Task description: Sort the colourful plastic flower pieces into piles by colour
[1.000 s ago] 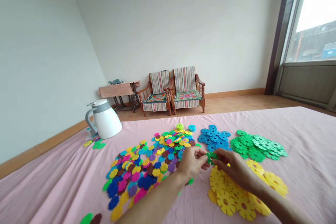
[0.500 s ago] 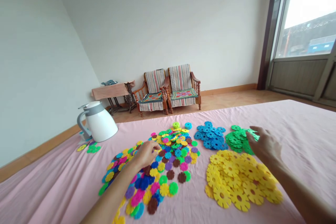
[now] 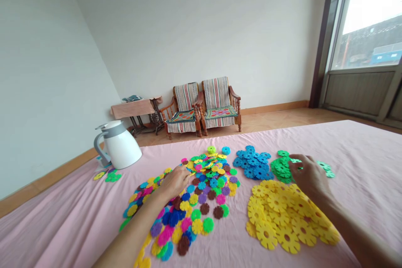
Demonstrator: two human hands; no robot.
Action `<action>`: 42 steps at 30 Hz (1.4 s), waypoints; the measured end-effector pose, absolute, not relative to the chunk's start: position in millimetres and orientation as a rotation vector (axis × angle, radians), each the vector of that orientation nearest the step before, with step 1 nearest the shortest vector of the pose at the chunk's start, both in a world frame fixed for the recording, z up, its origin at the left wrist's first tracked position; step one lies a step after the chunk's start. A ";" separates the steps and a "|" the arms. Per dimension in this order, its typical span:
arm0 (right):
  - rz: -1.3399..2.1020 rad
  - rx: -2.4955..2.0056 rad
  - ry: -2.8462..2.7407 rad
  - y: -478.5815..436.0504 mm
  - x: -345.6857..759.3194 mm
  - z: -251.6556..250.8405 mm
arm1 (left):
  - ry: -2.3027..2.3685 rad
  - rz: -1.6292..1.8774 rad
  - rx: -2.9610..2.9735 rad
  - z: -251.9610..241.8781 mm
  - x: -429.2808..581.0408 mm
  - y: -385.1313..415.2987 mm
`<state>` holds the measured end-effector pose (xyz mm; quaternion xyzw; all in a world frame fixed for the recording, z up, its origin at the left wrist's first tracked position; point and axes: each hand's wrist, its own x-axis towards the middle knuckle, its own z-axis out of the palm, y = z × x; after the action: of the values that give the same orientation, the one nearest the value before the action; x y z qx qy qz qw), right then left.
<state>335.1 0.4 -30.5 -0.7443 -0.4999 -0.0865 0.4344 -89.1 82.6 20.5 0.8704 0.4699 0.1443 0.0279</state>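
Observation:
Flat plastic flower-shaped discs lie on a pink cloth (image 3: 361, 150). My left hand (image 3: 174, 182) rests on the mixed-colour pile (image 3: 201, 192), fingers curled and pinching at a disc near its upper left; what they hold is too small to name. My right hand (image 3: 306, 176) lies over the green pile (image 3: 284, 167), fingers bent down onto the green discs. Between the hands sit a blue pile (image 3: 254, 163) and, nearer me, a yellow pile (image 3: 282, 213) under my right forearm.
A white jug (image 3: 121, 144) stands at the cloth's far left with a few loose discs (image 3: 108, 175) beside it. Two striped wooden chairs (image 3: 204, 106) and a small table (image 3: 135, 109) stand against the back wall. A large window (image 3: 367, 29) is at the right.
One second ago both hands met over a green disc at the centre. They have since parted: the left went to the mixed pile, the right to the green pile and slightly left.

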 end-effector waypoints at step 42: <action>-0.174 -1.847 -1.423 -1.5 324.5 -38.8 | 1.762 0.615 2.589 16.8 -149.1 38.9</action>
<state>324.5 -1.5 -38.8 -0.7270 -0.5601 -0.0684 0.3913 -149.1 38.9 16.8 0.8109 0.5520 0.1927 -0.0252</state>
